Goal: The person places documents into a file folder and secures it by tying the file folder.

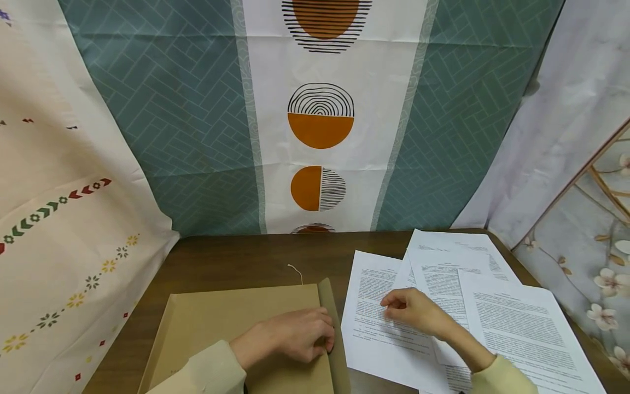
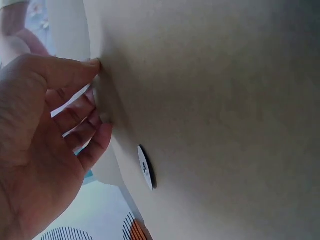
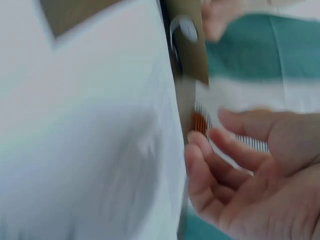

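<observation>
A brown kraft document envelope point(image 1: 246, 301) lies on the table at the front left, its narrow flap point(image 1: 336, 339) along the right side standing partly raised. At that right edge my left hand point(image 1: 302, 334) pinches the envelope, thumb on one face and fingertips behind the rim. Close by the left fingers, a round white button point(image 2: 145, 168) is fixed to the kraft board. My right hand point(image 1: 415, 312) hovers over printed sheets point(image 1: 379, 323), fingers loosely bent and nothing between them. In the right wrist view the right hand point(image 3: 260, 170) is apart from the blurred paper.
Several more printed sheets point(image 1: 526, 323) overlap at the right of the dark wooden table point(image 1: 236, 260). A thin string point(image 1: 296, 272) sticks out past the envelope's far edge. Patterned cloth point(image 1: 206, 120) hangs behind the table, with further curtains on both sides.
</observation>
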Available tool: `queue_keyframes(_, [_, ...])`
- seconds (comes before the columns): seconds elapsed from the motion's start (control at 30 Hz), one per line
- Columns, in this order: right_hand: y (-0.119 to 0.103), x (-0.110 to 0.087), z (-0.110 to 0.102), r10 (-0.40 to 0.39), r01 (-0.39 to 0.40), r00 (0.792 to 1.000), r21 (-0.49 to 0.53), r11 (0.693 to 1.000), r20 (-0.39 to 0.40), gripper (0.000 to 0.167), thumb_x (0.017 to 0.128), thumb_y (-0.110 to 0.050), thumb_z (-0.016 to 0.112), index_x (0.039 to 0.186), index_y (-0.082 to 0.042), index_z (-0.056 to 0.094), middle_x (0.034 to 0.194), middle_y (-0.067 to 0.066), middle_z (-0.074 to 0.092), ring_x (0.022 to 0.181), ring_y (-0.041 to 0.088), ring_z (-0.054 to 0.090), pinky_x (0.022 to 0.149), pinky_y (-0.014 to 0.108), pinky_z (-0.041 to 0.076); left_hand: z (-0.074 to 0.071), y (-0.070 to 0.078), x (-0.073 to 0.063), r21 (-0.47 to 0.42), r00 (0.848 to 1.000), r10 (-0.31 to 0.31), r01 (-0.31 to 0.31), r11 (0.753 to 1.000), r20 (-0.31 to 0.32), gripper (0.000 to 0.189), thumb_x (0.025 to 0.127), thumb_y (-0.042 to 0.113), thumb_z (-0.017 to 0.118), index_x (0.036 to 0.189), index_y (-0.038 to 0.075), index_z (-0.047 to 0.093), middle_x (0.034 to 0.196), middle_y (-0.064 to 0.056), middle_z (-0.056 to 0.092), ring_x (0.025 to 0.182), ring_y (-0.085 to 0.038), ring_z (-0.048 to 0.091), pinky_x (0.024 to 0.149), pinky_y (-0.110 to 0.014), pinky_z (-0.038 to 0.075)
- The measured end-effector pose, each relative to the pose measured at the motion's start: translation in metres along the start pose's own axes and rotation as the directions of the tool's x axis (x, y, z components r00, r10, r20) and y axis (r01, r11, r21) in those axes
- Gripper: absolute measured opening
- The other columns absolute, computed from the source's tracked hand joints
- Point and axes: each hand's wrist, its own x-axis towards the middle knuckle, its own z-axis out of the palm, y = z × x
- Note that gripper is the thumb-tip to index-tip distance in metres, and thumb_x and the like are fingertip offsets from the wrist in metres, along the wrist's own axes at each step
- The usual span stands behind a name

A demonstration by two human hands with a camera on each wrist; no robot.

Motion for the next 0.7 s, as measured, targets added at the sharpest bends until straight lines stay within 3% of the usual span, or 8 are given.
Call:
queue_keyframes(0.2, [0.030, -0.014, -0.053, -0.021, 0.023, 0.998, -0.034, 0.999, 0.057, 0.029, 0.096, -0.011, 0.070, 0.119, 0.006, 0.068, 0.097, 0.006, 0.068, 0.086, 0.012, 0.060, 0.073, 0.026, 0.052, 0.002, -0.001, 0.001, -0.001, 1.000, -0.005, 0.005, 1.000, 0.009, 0.018, 0.083, 0.012, 0.078, 0.084, 0.027, 0.069, 0.087, 0.020, 0.057, 0.089, 0.001, 0.050, 0.081, -0.009, 0.038])
queue_keyframes(0.4, [0.065, -0.029, -0.108, 0.018, -0.020, 1.000, -0.205, 0.978, -0.012, 0.031, 0.097, -0.011, 0.069, 0.122, 0.007, 0.067, 0.100, 0.005, 0.069, 0.088, 0.011, 0.062, 0.074, 0.026, 0.053, 0.002, 0.000, 0.002, -0.003, 1.000, -0.013, 0.013, 1.000, 0.013, 0.018, 0.083, 0.013, 0.078, 0.084, 0.028, 0.068, 0.088, 0.021, 0.056, 0.092, 0.001, 0.051, 0.083, -0.010, 0.039])
queue_keyframes(0.47, [0.074, -0.033, -0.123, 0.028, -0.043, 0.998, -0.305, 0.952, -0.054, 0.030, 0.095, -0.010, 0.071, 0.120, 0.007, 0.067, 0.099, 0.004, 0.068, 0.088, 0.014, 0.062, 0.072, 0.029, 0.053, 0.001, 0.001, 0.002, -0.009, 1.000, -0.020, 0.021, 1.000, 0.018, 0.018, 0.083, 0.013, 0.078, 0.084, 0.027, 0.068, 0.088, 0.020, 0.056, 0.092, 0.000, 0.051, 0.084, -0.011, 0.040])
queue_keyframes(0.6, [0.094, -0.040, -0.151, 0.058, -0.111, 0.991, -0.489, 0.865, -0.123, 0.031, 0.088, -0.007, 0.075, 0.115, 0.009, 0.068, 0.098, 0.011, 0.068, 0.090, 0.029, 0.063, 0.074, 0.042, 0.054, 0.001, 0.002, 0.001, -0.019, 0.999, -0.033, 0.034, 0.999, 0.024, 0.018, 0.083, 0.012, 0.078, 0.084, 0.027, 0.067, 0.088, 0.019, 0.057, 0.094, 0.000, 0.051, 0.085, -0.011, 0.040])
queue_keyframes(0.7, [0.110, -0.046, -0.169, 0.110, -0.171, 0.984, -0.555, 0.814, -0.141, 0.034, 0.084, -0.004, 0.078, 0.113, 0.011, 0.066, 0.099, 0.020, 0.067, 0.093, 0.041, 0.063, 0.077, 0.054, 0.053, 0.002, 0.003, 0.002, -0.021, 0.999, -0.035, 0.035, 0.999, 0.024, 0.020, 0.082, 0.011, 0.078, 0.083, 0.027, 0.067, 0.088, 0.020, 0.056, 0.094, 0.000, 0.051, 0.086, -0.011, 0.040])
